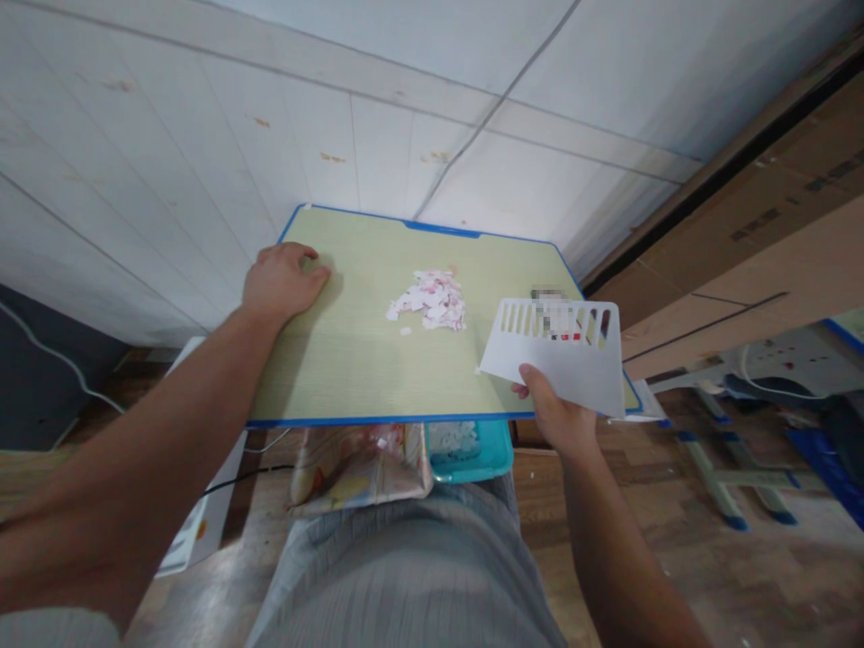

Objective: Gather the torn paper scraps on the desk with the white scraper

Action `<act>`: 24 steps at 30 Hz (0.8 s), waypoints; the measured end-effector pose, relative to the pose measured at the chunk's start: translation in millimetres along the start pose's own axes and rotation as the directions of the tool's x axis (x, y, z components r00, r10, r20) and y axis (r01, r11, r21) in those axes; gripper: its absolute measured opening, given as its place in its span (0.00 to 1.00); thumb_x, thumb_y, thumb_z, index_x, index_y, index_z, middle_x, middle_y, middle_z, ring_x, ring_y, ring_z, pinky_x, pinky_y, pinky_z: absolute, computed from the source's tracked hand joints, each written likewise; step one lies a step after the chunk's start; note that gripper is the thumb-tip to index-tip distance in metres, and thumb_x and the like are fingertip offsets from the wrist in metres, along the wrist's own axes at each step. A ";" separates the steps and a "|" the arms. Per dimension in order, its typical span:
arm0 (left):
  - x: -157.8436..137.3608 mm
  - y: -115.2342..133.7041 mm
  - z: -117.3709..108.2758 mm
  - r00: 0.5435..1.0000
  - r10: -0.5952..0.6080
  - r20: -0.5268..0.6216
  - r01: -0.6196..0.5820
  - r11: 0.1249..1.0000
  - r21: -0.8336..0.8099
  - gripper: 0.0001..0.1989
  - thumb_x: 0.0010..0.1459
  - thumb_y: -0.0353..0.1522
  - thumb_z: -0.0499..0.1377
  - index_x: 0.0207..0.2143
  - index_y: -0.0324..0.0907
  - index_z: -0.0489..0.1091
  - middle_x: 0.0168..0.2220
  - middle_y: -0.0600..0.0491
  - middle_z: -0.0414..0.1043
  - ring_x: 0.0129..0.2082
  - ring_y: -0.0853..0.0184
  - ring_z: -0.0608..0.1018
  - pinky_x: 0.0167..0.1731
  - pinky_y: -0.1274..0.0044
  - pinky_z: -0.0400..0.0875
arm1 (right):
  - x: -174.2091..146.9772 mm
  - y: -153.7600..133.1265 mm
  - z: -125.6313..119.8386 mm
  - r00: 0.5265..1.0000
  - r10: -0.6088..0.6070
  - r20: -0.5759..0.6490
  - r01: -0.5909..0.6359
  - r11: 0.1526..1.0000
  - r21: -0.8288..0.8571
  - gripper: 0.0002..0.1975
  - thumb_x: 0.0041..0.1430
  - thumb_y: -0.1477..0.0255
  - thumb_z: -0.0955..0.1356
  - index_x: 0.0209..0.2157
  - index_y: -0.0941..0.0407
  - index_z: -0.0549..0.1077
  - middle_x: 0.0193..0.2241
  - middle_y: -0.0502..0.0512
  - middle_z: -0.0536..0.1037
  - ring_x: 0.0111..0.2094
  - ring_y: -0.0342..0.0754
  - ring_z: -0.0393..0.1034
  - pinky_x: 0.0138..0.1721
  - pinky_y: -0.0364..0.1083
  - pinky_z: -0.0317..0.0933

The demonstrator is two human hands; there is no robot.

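My left hand (283,283) rests at the left side of a pale green tabletop (357,360) with blue edging. Its fingers curl loosely with a gap to the thumb, and nothing shows in it. A heap of small white and pinkish paper scraps (436,301) lies mid-table, between my two hands. Over the table's front right corner, my right hand (560,418) grips a flat white panel (553,364), thumb on top. A row of slots runs along the panel's far edge. Behind those slots is a pixelated item (548,295) that I cannot make out.
Below the front edge are a teal basin (499,459) holding pale bits and a patterned bag or cloth-lined container (361,481). A white wall (270,135) with a cable stands behind the table. Large cardboard boxes (742,234) border the right side.
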State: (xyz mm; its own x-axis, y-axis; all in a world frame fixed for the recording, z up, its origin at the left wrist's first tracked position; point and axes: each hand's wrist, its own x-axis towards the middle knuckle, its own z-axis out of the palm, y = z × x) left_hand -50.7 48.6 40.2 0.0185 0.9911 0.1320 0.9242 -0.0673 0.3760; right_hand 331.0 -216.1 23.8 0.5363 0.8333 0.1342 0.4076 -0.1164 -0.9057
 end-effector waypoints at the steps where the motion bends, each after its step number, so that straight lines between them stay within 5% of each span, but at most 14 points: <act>1: -0.3 0.4 -0.4 1.000 0.001 0.002 -0.001 1.000 0.003 0.36 0.72 0.47 0.55 0.71 0.35 0.79 0.77 0.35 0.75 0.79 0.44 0.72 0.81 0.56 0.65 | 0.9 -1.1 -0.1 1.000 0.007 0.005 -0.007 1.000 0.009 0.21 0.62 0.48 0.77 0.24 0.46 0.78 0.23 0.55 0.83 0.30 0.60 0.82 0.44 0.59 0.81; 14: -0.3 -1.0 1.3 1.000 0.008 -0.022 -0.008 1.000 -0.005 0.32 0.73 0.46 0.57 0.69 0.38 0.80 0.77 0.39 0.76 0.78 0.46 0.73 0.81 0.57 0.65 | 6.4 8.8 -2.8 1.000 0.005 0.016 -0.005 1.000 -0.015 0.25 0.65 0.49 0.75 0.19 0.44 0.74 0.23 0.55 0.81 0.35 0.62 0.80 0.56 0.60 0.78; 24: 3.2 -4.9 3.2 1.000 0.006 -0.020 -0.006 1.000 -0.009 0.32 0.73 0.47 0.57 0.70 0.40 0.80 0.77 0.39 0.76 0.78 0.45 0.72 0.80 0.54 0.67 | 4.0 4.3 -10.0 0.988 0.027 0.155 -0.032 0.999 0.026 0.22 0.59 0.52 0.77 0.18 0.44 0.72 0.19 0.51 0.78 0.28 0.59 0.76 0.50 0.60 0.79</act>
State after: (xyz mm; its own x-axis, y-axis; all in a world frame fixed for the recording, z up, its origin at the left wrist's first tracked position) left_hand -54.0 52.5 35.9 0.0167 0.9882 0.1522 0.9204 -0.0746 0.3837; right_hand 342.3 -218.7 24.4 0.4261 0.9035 0.0457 0.3708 -0.1283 -0.9198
